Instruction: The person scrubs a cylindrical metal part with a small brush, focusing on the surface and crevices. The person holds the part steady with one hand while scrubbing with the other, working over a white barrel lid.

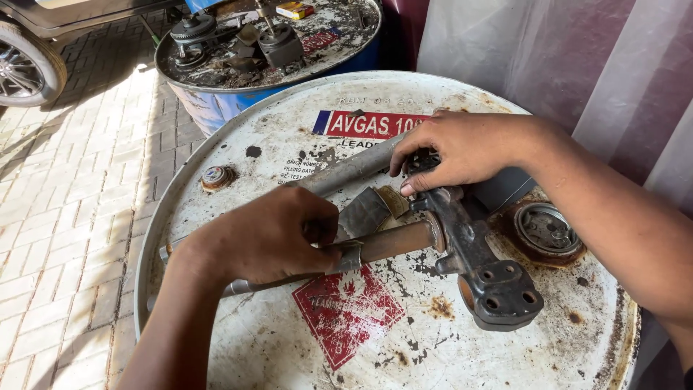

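Looking down through the head camera, I am seeing both hands working over a white, rust-spotted drum top (260, 152) that is serving as the worktop. My left hand (263, 238) is curling its grip tight around a piece of grey abrasive cloth (364, 211), which is wrapping a brownish metal shaft (393, 242); the thumb and fingers are closing over the shaft itself, so the grip is narrow and holding. That shaft is running out from under the left grip toward the right, where it is meeting a dark cast metal bracket (476, 253). The bracket is lying just beyond the left grip's fingertips and is ending in a plate with several bolt holes, nearer to me than either grip.

My right hand (462, 148) is pressing down on the far end of the bracket, fingers bent and spread over it, thumb tip touching the casting; the grip is resting on top, and I cannot tell whether it is clamping around the part. A grey tube (346, 170) is passing beneath the right grip and slanting away behind the left grip.

Just to the right of the right wrist a rusty round bung (545, 231) is sitting in the drum top. Well beyond both grips a blue drum (216, 105) is carrying dark oily machine parts (231, 40), and a car wheel (25, 68) is showing on the brick paving (65, 217) far to the left.
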